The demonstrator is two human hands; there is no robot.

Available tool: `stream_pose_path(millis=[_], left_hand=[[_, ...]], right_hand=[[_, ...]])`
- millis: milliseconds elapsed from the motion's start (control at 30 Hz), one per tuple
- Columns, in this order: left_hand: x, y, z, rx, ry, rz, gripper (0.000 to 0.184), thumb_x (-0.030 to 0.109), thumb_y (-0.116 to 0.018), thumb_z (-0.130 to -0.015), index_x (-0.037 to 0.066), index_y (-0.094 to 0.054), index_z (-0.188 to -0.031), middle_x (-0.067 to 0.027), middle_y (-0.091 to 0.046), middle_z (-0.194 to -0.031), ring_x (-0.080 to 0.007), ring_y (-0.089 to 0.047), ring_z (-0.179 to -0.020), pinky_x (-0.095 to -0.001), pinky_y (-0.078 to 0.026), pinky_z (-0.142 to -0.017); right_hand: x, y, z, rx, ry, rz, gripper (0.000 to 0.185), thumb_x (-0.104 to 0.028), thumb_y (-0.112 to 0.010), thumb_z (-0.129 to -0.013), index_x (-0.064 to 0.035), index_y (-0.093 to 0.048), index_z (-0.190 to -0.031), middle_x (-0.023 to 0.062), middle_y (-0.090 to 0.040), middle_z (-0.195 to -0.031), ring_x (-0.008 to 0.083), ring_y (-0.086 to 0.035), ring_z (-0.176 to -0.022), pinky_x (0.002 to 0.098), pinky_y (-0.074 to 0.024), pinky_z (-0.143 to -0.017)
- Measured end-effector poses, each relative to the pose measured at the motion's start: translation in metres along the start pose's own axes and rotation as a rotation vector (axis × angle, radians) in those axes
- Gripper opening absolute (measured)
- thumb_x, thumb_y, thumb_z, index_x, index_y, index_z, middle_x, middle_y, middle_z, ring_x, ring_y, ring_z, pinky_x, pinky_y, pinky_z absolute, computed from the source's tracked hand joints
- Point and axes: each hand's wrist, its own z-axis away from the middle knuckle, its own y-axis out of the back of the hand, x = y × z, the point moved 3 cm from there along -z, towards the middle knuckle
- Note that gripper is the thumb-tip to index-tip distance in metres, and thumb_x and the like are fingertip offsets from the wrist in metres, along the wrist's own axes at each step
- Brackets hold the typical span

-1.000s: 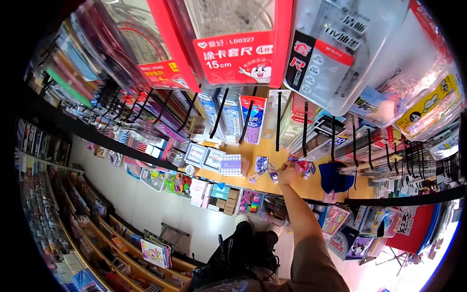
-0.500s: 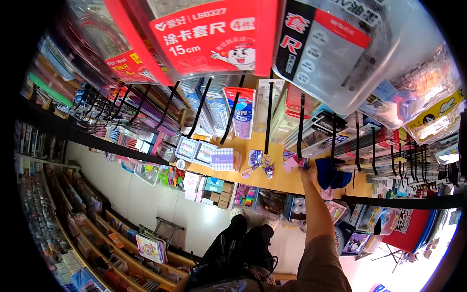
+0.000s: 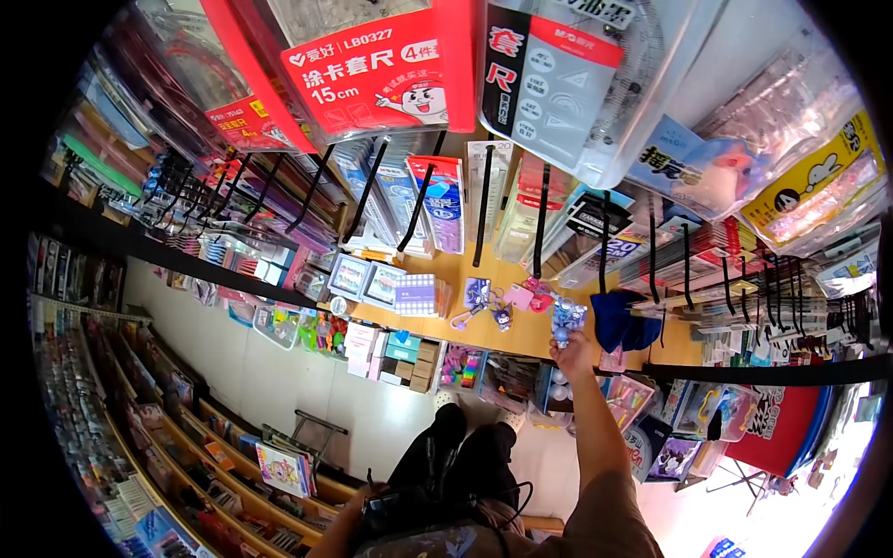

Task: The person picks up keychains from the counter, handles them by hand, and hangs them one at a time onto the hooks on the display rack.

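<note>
My right hand (image 3: pixel 572 355) is closed on the lower end of a small blue-and-purple keychain (image 3: pixel 567 321), held over the front edge of the wooden shelf (image 3: pixel 521 346). Left of it on the shelf lie a pink keychain (image 3: pixel 532 296) and a purple keychain set (image 3: pixel 478 296) with a dangling figure. A dark blue cloth pouch (image 3: pixel 625 321) is just right of the hand. Only part of my left hand (image 3: pixel 352 510) shows, low beside a black strapped item (image 3: pixel 395 511) at my waist; its fingers are hidden.
Packaged ruler sets (image 3: pixel 377 79) hang close overhead from black hooks (image 3: pixel 541 223). A purple checked box (image 3: pixel 420 295) stands on the shelf. Below are small boxes (image 3: pixel 400 358) and plastic bins (image 3: pixel 507 383). Bookshelves (image 3: pixel 200 437) line the left, near a folding stool (image 3: pixel 321 425).
My right hand has drawn back slightly toward me and left, bringing the blue-and-purple keychain into plain sight. The view has shifted, and my left forearm now shows more at the bottom.
</note>
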Motion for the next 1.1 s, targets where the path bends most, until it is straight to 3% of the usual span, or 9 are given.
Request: stream_pose_path(millis=[133, 167, 233, 267, 367, 467, 700, 933, 1100], left_hand=[[0.143, 0.019, 0.008, 0.271, -0.206, 0.128, 0.03, 0.03, -0.059, -0.083, 0.003, -0.058, -0.095, -0.0004, -0.058, -0.07, -0.0085, -0.048, -0.057, -0.0245, -0.041, -0.052], [0.181, 0.025, 0.013, 0.194, -0.159, 0.145, 0.032, 0.028, -0.055, -0.085, 0.003, -0.055, -0.103, -0.004, -0.062, -0.093, -0.0119, -0.057, -0.081, -0.0264, -0.047, -0.067], [0.246, 0.026, 0.02, 0.185, -0.301, 0.189, 0.024, 0.023, -0.055, -0.085, 0.005, -0.056, -0.101, -0.002, -0.061, -0.095, -0.0107, -0.056, -0.084, -0.025, -0.045, -0.07], [0.284, 0.021, 0.029, 0.236, -0.424, 0.279, 0.019, 0.018, -0.055, -0.086, 0.003, -0.057, -0.098, -0.001, -0.06, -0.081, -0.0062, -0.05, -0.069, -0.0201, -0.041, -0.06], [0.356, 0.011, 0.04, 0.139, -0.569, 0.24, 0.017, 0.011, -0.054, -0.086, 0.001, -0.054, -0.101, -0.0049, -0.059, -0.095, -0.012, -0.055, -0.09, -0.0241, -0.043, -0.081], [0.409, -0.009, 0.06, 0.004, -0.787, 0.245, 0.019, 0.013, -0.051, -0.089, 0.003, -0.052, -0.105, -0.0034, -0.058, -0.097, -0.0111, -0.053, -0.09, -0.0242, -0.043, -0.079], [0.469, -0.036, 0.132, -0.054, -0.963, 0.35, 0.025, 0.008, -0.051, -0.088, 0.001, -0.045, -0.111, -0.0028, -0.052, -0.099, -0.0095, -0.05, -0.09, -0.0234, -0.042, -0.078], [0.486, -0.029, 0.194, -0.165, -1.138, 0.404, 0.037, 0.008, -0.055, -0.085, 0.001, -0.039, -0.118, -0.0059, -0.048, -0.11, -0.0122, -0.047, -0.098, -0.0261, -0.038, -0.085], [0.485, -0.025, 0.225, -0.235, -1.178, 0.397, 0.045, 0.004, -0.058, -0.081, 0.001, -0.036, -0.121, -0.0077, -0.048, -0.111, -0.0137, -0.047, -0.104, -0.0281, -0.037, -0.088]], right_hand=[[-0.003, -0.029, 0.027, -0.093, 0.01, -0.076, 0.024, -0.019, -0.052, -0.069, -0.0084, -0.055, -0.09, 0.0041, -0.057, -0.079, 0.0181, -0.047, -0.061, 0.028, -0.0361, -0.053], [-0.006, -0.041, 0.037, -0.129, 0.01, -0.091, 0.023, -0.019, -0.052, -0.069, -0.0086, -0.055, -0.09, 0.004, -0.057, -0.079, 0.0175, -0.046, -0.06, 0.0274, -0.0355, -0.053], [-0.009, -0.06, 0.055, -0.198, 0.015, -0.07, 0.024, -0.018, -0.051, -0.071, -0.0089, -0.054, -0.093, 0.0044, -0.055, -0.078, 0.0136, -0.042, -0.057, 0.0242, -0.0318, -0.05], [-0.01, -0.07, 0.064, -0.22, 0.039, -0.032, 0.026, -0.018, -0.051, -0.071, -0.0087, -0.052, -0.095, 0.0046, -0.055, -0.078, 0.0129, -0.041, -0.057, 0.0237, -0.0315, -0.05], [-0.01, -0.111, 0.106, -0.261, 0.104, 0.08, 0.035, -0.012, -0.052, -0.072, -0.0071, -0.045, -0.106, 0.0053, -0.051, -0.078, 0.0099, -0.038, -0.055, 0.0219, -0.0298, -0.048], [0.0, -0.143, 0.141, -0.359, 0.111, 0.169, 0.039, -0.003, -0.054, -0.072, -0.0072, -0.044, -0.109, 0.0023, -0.05, -0.077, 0.0069, -0.039, -0.055, 0.0195, -0.028, -0.045], [0.04, -0.198, 0.212, -0.427, -0.058, 0.291, 0.027, -0.013, -0.052, -0.078, -0.0019, -0.048, -0.103, 0.0025, -0.05, -0.067, 0.0059, -0.041, -0.05, 0.0187, -0.0274, -0.04], [0.032, -0.241, 0.258, -0.418, 0.07, 0.481, 0.033, -0.028, -0.038, -0.087, -0.0016, -0.049, -0.103, 0.0022, -0.05, -0.065, 0.0077, -0.041, -0.048, 0.0216, -0.0312, -0.042], [0.02, -0.261, 0.283, -0.434, 0.253, 0.611, 0.037, -0.028, -0.035, -0.087, -0.0009, -0.046, -0.11, 0.0043, -0.054, -0.081, 0.0088, -0.05, -0.061, 0.0206, -0.0393, -0.052]])
